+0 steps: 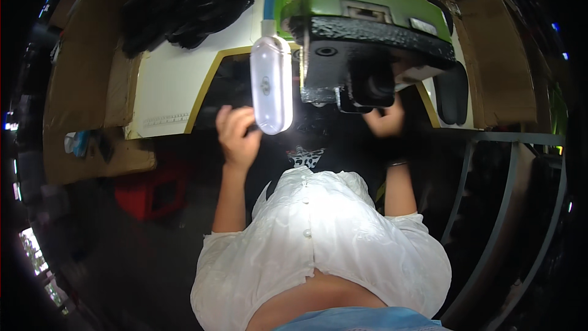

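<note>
My left hand [237, 138] is raised beside a white, glowing oblong lamp [271, 86]. Its fingers are loosely bent with a gap to the thumb, and nothing shows between them; the fingertips reach toward the lamp's lower end. My right hand [387, 120] is under the dark front part [370, 86] of a green machine [373, 0]. That hand is blurred, and the machine hides some of its fingers, so what it holds, if anything, cannot be seen. The area between my hands, below the machine, is dark and hard to make out.
A heap of black pieces [190, 6] lies on the white tabletop [168, 95] at the far left. Dark, sole-shaped pieces [452, 93] lie at the right. Cardboard [92, 67] flanks both sides. A red stool [147, 193] is at lower left, a grey metal rack [508, 190] at right.
</note>
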Demonstrator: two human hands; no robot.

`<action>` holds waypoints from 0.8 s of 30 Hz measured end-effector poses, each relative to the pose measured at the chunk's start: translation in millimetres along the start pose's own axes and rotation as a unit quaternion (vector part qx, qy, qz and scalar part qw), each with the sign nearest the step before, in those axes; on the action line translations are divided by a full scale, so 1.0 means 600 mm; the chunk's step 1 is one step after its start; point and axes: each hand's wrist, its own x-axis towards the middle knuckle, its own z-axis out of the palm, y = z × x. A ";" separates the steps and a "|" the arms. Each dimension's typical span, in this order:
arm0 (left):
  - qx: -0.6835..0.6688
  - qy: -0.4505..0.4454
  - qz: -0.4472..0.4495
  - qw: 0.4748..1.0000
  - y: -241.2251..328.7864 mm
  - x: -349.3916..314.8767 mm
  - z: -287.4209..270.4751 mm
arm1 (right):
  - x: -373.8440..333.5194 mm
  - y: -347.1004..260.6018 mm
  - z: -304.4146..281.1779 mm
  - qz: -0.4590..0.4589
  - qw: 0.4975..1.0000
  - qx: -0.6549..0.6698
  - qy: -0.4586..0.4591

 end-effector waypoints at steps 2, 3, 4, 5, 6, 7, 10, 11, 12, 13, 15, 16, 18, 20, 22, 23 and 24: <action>-0.268 -0.050 -0.146 0.951 0.067 -0.009 0.032 | -0.032 -0.073 0.026 0.043 0.974 0.049 -0.215; -0.440 -0.047 -0.203 0.874 0.106 0.002 0.048 | -0.058 -0.076 0.049 0.095 0.945 0.132 -0.284; -0.594 -0.042 -0.252 0.763 0.137 0.012 0.060 | -0.080 -0.067 0.071 0.094 0.909 0.229 -0.336; -0.572 -0.084 -0.250 0.777 0.150 0.014 0.068 | -0.099 -0.063 0.086 0.154 0.896 0.219 -0.355; -0.549 -0.127 -0.246 0.789 0.161 0.019 0.075 | -0.114 -0.063 0.095 0.214 0.879 0.210 -0.370; -0.487 -0.165 -0.227 0.827 0.168 0.032 0.080 | -0.123 -0.064 0.100 0.227 0.874 0.249 -0.350; -0.446 -0.309 -0.248 0.803 0.168 0.070 0.089 | -0.139 -0.068 0.108 0.256 0.856 0.311 -0.323; -0.451 -0.315 -0.268 0.791 0.169 0.077 0.088 | -0.135 -0.072 0.108 0.255 0.856 0.296 -0.337; -0.456 -0.321 -0.289 0.778 0.170 0.083 0.087 | -0.130 -0.079 0.108 0.254 0.856 0.282 -0.352; -0.461 -0.325 -0.310 0.766 0.169 0.086 0.086 | -0.128 -0.092 0.106 0.251 0.863 0.278 -0.339; -0.475 -0.307 -0.307 0.766 0.161 0.076 0.082 | -0.136 -0.087 0.101 0.220 0.877 0.263 -0.337; -0.481 -0.298 -0.306 0.766 0.157 0.068 0.079 | -0.139 -0.079 0.097 0.203 0.883 0.256 -0.337; -0.501 -0.270 -0.306 0.763 0.153 0.057 0.076 | -0.157 -0.023 0.076 0.252 0.885 0.205 -0.333; -0.531 -0.230 -0.317 0.751 0.151 0.045 0.073 | -0.113 -0.054 0.027 0.251 0.873 0.226 -0.352; -0.486 -0.244 -0.337 0.769 0.158 0.055 0.063 | -0.070 -0.066 -0.037 0.224 0.892 0.191 -0.343; -0.466 -0.250 -0.347 0.774 0.158 0.059 0.062 | -0.054 -0.059 -0.064 0.190 0.903 0.196 -0.332; -0.445 -0.255 -0.358 0.780 0.158 0.062 0.059 | -0.041 -0.050 -0.086 0.291 0.865 0.240 -0.331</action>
